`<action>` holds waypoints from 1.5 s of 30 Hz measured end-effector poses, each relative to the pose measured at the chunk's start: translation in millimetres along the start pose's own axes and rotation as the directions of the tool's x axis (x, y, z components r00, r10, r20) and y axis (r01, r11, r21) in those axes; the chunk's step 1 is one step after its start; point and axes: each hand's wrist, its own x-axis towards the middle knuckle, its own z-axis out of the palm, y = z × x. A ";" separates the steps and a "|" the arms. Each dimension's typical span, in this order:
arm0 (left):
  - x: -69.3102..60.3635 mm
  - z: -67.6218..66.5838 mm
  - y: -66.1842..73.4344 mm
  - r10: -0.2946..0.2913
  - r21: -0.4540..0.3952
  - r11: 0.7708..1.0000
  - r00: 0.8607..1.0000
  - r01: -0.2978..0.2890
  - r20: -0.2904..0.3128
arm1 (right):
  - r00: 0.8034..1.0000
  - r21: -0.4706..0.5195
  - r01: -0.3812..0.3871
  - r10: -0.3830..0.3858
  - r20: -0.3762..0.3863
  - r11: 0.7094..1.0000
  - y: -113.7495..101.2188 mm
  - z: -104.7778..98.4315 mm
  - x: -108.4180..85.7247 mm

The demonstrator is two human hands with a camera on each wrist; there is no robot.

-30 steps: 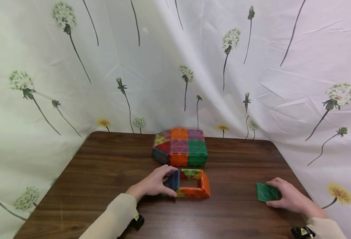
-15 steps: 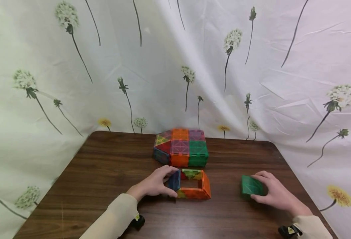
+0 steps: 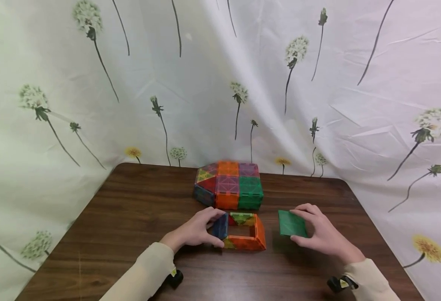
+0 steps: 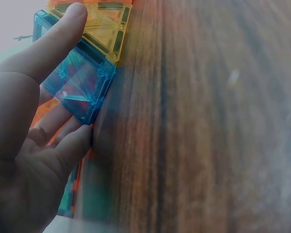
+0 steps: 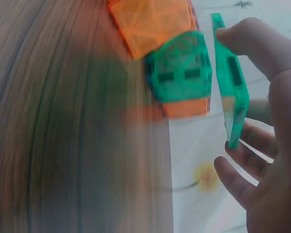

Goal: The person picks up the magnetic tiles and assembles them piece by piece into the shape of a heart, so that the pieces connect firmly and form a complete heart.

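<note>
A small open-topped ring of magnetic tiles [image 3: 243,243], in orange, yellow, green and blue, stands mid-table in the head view. My left hand [image 3: 193,228] grips its blue left end, thumb toward the near corner and fingers round the far one. Up close in the left wrist view, the thumb lies over the blue tile [image 4: 82,82] near a yellow triangle tile [image 4: 106,26]. To the right of the ring, my right hand [image 3: 323,234] pinches a green square magnetic tile [image 3: 291,223] by its edges, raised above the table. The right wrist view shows this tile edge-on.
Behind the ring, near the table's back edge, sits a larger closed block of magnetic tiles [image 3: 227,192] in orange, purple, green, red and blue. A white curtain [image 3: 190,83] printed with dandelions hangs behind the dark wooden table [image 3: 138,200].
My right hand has carried the green tile leftward, from the table's right side to near the ring, and lifted it. My left hand and the ring have stayed in place.
</note>
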 end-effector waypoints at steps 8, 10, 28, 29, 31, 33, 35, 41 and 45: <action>-1.1 0.1 0.0 0.030 0.034 0.999 0.999 -0.030 -0.014 | 0.997 0.108 0.072 -0.073 0.000 0.992 -22.5 12.7 26.8; -0.9 -0.1 -0.3 0.035 0.036 0.999 0.999 -0.034 -0.016 | 0.995 0.136 0.094 -0.096 0.012 0.986 -29.3 16.2 33.1; -0.6 0.8 -1.2 0.031 0.037 0.999 0.999 -0.031 -0.007 | 0.986 0.149 0.127 -0.141 0.093 0.981 -71.3 48.8 65.8; -0.7 0.8 -1.1 0.028 0.037 0.999 1.000 -0.028 -0.007 | 0.985 0.147 0.125 -0.140 0.099 0.981 -72.8 50.1 67.0; -0.9 0.8 -1.0 0.023 0.035 0.999 1.000 -0.023 -0.008 | 0.984 0.145 0.121 -0.138 0.113 0.982 -75.9 52.7 69.3; -1.0 1.0 -1.0 0.018 0.032 0.999 1.000 -0.018 -0.010 | 0.983 0.133 0.118 -0.135 0.127 0.984 -78.4 55.6 71.6; -1.1 1.5 -1.1 0.017 0.027 0.999 1.000 -0.017 -0.012 | 0.981 0.117 0.110 -0.127 0.147 0.987 -80.1 58.7 73.7; -0.8 2.4 -1.0 0.017 0.020 1.000 1.000 -0.017 -0.009 | 0.975 0.091 0.069 -0.086 0.206 0.993 -81.9 63.5 76.9; -0.8 1.4 -0.5 0.021 0.035 0.999 1.000 -0.020 -0.017 | 0.967 0.119 0.034 -0.063 0.248 0.992 -77.8 62.7 76.1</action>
